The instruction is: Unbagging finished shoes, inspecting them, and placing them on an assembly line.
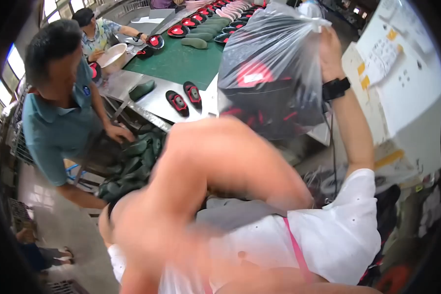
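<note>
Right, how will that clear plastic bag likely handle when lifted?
The clear plastic bag looks floppy, given its creases. Dark-and-red contents bulk out its lower part, so it may sag. Its glossy surface might be slippery.

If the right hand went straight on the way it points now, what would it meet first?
The bag, at the gathered neck that the right hand seems to grip. Beyond that, the dim background leaves depth unclear.

Bag (274, 41): clear; contents (259, 109): black, red. Bench (188, 63): green top. Clogs (194, 43): dull green. Slippers (178, 31): black, red inside. Near co-worker's shirt (51, 130): teal; farther co-worker's shirt (102, 38): multicoloured print. Watch (336, 89): black. Sleeve (360, 188): white.
</note>
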Demonstrator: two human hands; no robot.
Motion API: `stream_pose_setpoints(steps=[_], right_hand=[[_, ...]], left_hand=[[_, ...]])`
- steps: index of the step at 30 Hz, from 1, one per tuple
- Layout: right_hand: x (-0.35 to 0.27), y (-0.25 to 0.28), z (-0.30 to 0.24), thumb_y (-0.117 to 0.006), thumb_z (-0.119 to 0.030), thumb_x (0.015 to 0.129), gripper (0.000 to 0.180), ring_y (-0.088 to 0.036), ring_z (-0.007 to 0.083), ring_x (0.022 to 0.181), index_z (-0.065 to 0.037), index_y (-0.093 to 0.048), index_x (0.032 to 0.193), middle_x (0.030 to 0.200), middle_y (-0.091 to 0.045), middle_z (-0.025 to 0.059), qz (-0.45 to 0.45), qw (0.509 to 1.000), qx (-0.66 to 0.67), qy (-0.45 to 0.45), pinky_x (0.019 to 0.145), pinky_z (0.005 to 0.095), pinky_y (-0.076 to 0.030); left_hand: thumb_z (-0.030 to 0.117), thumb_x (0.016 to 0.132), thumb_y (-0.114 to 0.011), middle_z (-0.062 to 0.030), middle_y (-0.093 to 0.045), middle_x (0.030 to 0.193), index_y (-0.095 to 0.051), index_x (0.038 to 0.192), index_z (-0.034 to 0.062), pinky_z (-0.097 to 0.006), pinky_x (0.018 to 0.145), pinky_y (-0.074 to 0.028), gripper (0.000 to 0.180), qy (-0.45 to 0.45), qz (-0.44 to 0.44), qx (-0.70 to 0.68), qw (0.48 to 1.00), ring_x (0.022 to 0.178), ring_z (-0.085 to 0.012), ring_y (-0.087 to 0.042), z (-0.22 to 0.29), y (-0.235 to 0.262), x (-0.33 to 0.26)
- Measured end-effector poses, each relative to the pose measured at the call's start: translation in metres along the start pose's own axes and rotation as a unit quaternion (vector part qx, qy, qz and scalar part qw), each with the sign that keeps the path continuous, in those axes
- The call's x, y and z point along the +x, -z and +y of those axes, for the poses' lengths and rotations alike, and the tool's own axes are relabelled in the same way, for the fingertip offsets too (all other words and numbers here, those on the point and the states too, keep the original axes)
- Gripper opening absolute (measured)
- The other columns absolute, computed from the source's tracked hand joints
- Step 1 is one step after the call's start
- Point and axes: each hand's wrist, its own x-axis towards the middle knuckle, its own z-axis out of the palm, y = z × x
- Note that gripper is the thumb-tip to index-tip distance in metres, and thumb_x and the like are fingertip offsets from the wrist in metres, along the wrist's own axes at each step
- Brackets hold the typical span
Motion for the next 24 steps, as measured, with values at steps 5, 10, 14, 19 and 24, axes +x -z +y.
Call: stream_pose_setpoints(steps=[5, 10, 14, 19, 24], right_hand=[[-0.032, -0.029, 0.060, -0.053, -0.019, 0.085, 0.018, -0.044, 0.0061, 0.068, -0.002, -0.057, 0.090, 0.078, -0.053, -0.0009, 0.082, 0.997, 0.008, 0.000, 0.059, 0.0226, -0.037], [-0.102, -0.022, 0.136, -0.058, -0.023, 0.082, 0.019, -0.043, 0.0061, 0.061, -0.005, -0.057, 0.078, 0.067, -0.051, -0.0025, -0.111, 0.976, -0.057, -0.177, 0.051, 0.0244, -0.036], [-0.201, -0.037, 0.180, -0.063, -0.026, 0.080, 0.028, -0.049, 0.0080, 0.077, -0.004, -0.059, 0.096, 0.086, -0.057, 0.0024, -0.390, 0.826, -0.199, -0.354, 0.066, 0.0254, -0.042], [-0.213, -0.089, 0.154, -0.066, -0.027, 0.077, 0.039, -0.050, 0.0148, 0.085, -0.001, -0.052, 0.102, 0.092, -0.053, 0.0084, -0.483, 0.849, -0.093, -0.192, 0.071, 0.0284, -0.043], [-0.188, -0.070, 0.095, -0.065, -0.023, 0.077, 0.037, -0.053, 0.0169, 0.079, -0.003, -0.052, 0.105, 0.093, -0.050, 0.0075, -0.499, 0.854, -0.142, -0.046, 0.070, 0.0289, -0.044]], left_hand=[[0.044, 0.074, -0.066, -0.0021, -0.045, 0.105, -0.063, 0.099, 0.0172, -0.040, 0.087, -0.032, 0.037, 0.087, -0.049, -0.084, 0.991, 0.099, -0.0143, -0.040, 0.076, 0.028, -0.017], [0.033, 0.072, -0.073, 0.0060, -0.043, 0.089, -0.056, 0.078, 0.0167, -0.032, 0.079, -0.036, 0.024, 0.265, 0.132, -0.152, 0.943, 0.088, -0.0122, -0.041, 0.109, -0.011, -0.037], [0.018, 0.079, -0.067, 0.0101, -0.049, 0.096, -0.062, 0.089, 0.0236, -0.033, 0.086, -0.032, 0.013, 0.186, 0.228, -0.175, 0.939, 0.091, -0.0124, -0.041, 0.116, -0.026, -0.067], [0.016, 0.075, -0.055, -0.0109, -0.059, 0.090, -0.058, 0.078, 0.0029, -0.037, 0.065, -0.043, 0.014, 0.101, 0.127, 0.219, 0.962, 0.081, -0.0254, -0.053, 0.032, 0.035, -0.085], [0.013, 0.076, -0.063, -0.0172, -0.053, 0.112, -0.050, 0.114, -0.0031, -0.035, 0.086, -0.042, 0.044, 0.286, 0.019, 0.379, 0.880, 0.096, -0.0266, -0.053, -0.154, 0.060, -0.134]])
